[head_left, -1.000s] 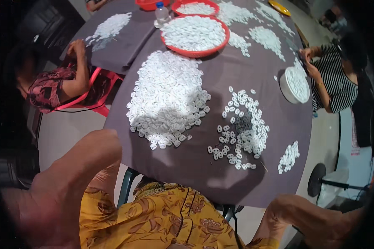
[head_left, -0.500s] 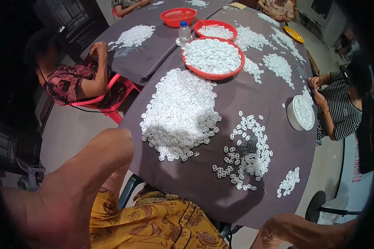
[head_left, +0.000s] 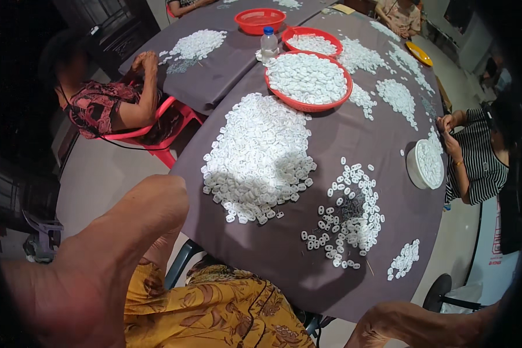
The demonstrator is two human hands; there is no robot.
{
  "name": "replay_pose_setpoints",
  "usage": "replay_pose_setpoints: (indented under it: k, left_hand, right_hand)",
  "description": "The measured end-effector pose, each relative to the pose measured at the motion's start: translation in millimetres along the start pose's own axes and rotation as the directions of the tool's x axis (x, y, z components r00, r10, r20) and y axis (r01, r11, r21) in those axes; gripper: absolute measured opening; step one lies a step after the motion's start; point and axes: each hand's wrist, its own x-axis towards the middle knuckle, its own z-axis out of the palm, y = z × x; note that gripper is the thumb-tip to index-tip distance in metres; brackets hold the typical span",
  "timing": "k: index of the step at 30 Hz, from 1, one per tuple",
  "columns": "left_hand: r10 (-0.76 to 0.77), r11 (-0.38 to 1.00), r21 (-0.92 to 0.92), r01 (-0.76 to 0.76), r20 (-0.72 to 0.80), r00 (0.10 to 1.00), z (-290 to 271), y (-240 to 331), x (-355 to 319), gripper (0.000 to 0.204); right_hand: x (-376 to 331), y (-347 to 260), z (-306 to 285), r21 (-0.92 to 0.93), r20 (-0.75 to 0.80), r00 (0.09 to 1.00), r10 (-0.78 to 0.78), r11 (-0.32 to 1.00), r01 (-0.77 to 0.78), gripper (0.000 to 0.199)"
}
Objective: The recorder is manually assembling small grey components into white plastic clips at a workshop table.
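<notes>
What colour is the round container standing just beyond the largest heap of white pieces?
The round container is red, best seen in the head view.

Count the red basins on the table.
3: back basin behind the bottle, middle basin to its right, front basin nearest, heaped with white pieces. None seems hidden.

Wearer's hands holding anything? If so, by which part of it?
Can't tell: the left arm and right arm show, but both hands are out of view.

Wide fisheye view from the wearer's head, close above the lap, down and forward across the table
</notes>
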Motion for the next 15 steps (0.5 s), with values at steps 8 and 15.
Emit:
replay_pose_setpoints:
  k: [8, 15]
  left_hand:
    - [-0.008, 1.000, 0.007, 0.008, -0.032, 0.999, -3.4, -3.7, -4.2, 0.038]
    - [-0.008, 1.000, 0.020, 0.009, -0.064, 0.998, -8.5, -4.7, -1.2, 0.039]
  right_hand:
    - [4.0, -21.6, -32.8, -0.010, 0.019, 0.999, -0.026, 1.000, 0.026, 0.027]
    - [14.6, -32.5, -62.7, -0.010, 0.033, 0.998, -0.057, 0.998, 0.057, 0.026]
